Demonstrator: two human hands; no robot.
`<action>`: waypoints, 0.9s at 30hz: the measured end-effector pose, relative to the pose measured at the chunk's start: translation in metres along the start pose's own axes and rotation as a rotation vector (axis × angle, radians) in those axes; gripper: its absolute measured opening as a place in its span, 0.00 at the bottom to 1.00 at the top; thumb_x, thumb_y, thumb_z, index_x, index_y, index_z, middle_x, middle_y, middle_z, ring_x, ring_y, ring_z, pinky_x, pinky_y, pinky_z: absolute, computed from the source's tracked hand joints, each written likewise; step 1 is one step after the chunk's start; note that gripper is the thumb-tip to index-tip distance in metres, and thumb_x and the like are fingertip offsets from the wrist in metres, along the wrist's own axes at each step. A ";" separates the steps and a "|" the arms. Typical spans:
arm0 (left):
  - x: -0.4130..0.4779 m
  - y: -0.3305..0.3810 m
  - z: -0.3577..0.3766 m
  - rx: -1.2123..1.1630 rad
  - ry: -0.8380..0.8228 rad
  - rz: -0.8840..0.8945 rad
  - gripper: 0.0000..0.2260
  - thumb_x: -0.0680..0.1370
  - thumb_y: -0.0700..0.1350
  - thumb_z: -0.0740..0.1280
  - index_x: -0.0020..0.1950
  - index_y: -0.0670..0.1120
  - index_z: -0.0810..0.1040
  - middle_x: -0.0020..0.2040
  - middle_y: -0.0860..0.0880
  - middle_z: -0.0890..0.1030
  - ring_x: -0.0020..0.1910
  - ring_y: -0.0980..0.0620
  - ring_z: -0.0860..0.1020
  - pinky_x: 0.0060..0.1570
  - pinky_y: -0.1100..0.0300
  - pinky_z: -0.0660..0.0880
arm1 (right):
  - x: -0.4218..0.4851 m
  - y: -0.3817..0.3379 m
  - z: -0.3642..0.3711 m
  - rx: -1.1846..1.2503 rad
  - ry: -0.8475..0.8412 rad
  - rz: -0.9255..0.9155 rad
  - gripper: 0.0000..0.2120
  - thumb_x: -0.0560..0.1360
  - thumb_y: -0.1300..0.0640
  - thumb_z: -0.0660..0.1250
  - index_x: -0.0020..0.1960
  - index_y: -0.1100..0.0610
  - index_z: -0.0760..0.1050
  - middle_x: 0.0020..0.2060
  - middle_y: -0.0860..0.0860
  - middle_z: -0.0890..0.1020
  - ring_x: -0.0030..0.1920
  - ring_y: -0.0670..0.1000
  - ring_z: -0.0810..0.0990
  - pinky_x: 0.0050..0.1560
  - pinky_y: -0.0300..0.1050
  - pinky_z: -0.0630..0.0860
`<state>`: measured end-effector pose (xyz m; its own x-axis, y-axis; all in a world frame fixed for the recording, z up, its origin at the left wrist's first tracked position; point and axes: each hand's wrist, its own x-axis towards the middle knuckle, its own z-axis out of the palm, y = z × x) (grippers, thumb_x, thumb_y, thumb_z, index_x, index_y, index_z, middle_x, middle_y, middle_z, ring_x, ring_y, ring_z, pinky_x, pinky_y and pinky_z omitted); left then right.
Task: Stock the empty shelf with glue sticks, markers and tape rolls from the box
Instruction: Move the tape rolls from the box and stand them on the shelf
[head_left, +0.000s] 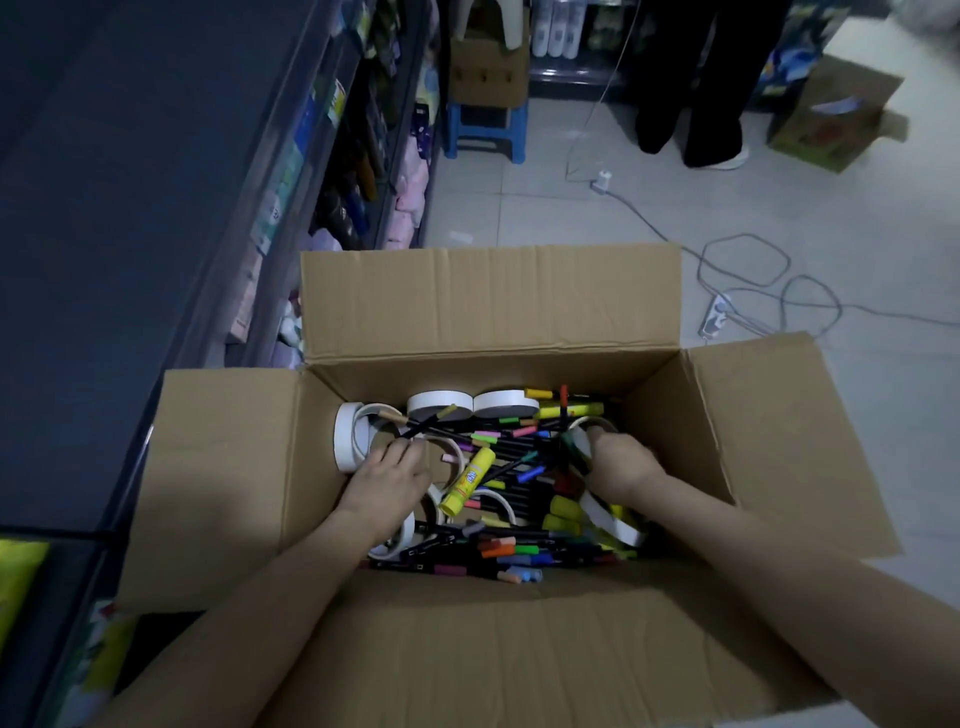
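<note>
Cardboard box flaps spread wide. Inside, left hand bends fingers onto tape rolls, grip unclear; right hand hides its fingers among markers, state unclear.

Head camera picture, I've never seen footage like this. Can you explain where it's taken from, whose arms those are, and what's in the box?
There is no machine here. A person wears one wide-angle camera on the head, looking down, so the two bare arms are their own. Both reach into an open cardboard box on a shop floor, beside dark shelving on the left. Inside lie white tape rolls, many coloured markers and a yellow glue stick. The left hand rests among the rolls; whether it grips anything is hidden. The right hand looks closed on a tape roll.
</note>
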<state>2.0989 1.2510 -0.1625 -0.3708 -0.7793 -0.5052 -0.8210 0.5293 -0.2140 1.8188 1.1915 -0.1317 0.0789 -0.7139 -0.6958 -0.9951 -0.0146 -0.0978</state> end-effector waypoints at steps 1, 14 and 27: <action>0.002 -0.001 -0.002 -0.031 0.027 -0.002 0.20 0.51 0.40 0.80 0.40 0.45 0.83 0.55 0.40 0.80 0.50 0.41 0.78 0.45 0.51 0.75 | -0.001 -0.001 0.004 -0.021 -0.015 0.004 0.26 0.77 0.62 0.61 0.73 0.60 0.59 0.54 0.58 0.79 0.54 0.59 0.78 0.47 0.51 0.74; 0.003 -0.006 -0.012 0.012 -0.015 -0.174 0.23 0.76 0.36 0.58 0.71 0.38 0.59 0.53 0.45 0.80 0.52 0.44 0.79 0.68 0.49 0.59 | -0.013 -0.006 -0.008 -0.187 -0.031 0.141 0.09 0.78 0.59 0.58 0.39 0.55 0.70 0.51 0.55 0.79 0.60 0.60 0.71 0.63 0.54 0.65; -0.007 -0.012 -0.036 -0.872 0.059 -0.372 0.24 0.75 0.42 0.67 0.69 0.44 0.65 0.59 0.44 0.76 0.55 0.41 0.75 0.45 0.52 0.74 | -0.009 -0.013 -0.004 -0.177 -0.113 0.146 0.02 0.78 0.60 0.59 0.49 0.55 0.70 0.59 0.56 0.73 0.60 0.59 0.71 0.61 0.53 0.69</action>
<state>2.0957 1.2376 -0.1263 -0.0216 -0.8758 -0.4822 -0.9168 -0.1750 0.3590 1.8308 1.1950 -0.1215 -0.0704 -0.6346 -0.7696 -0.9905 -0.0467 0.1291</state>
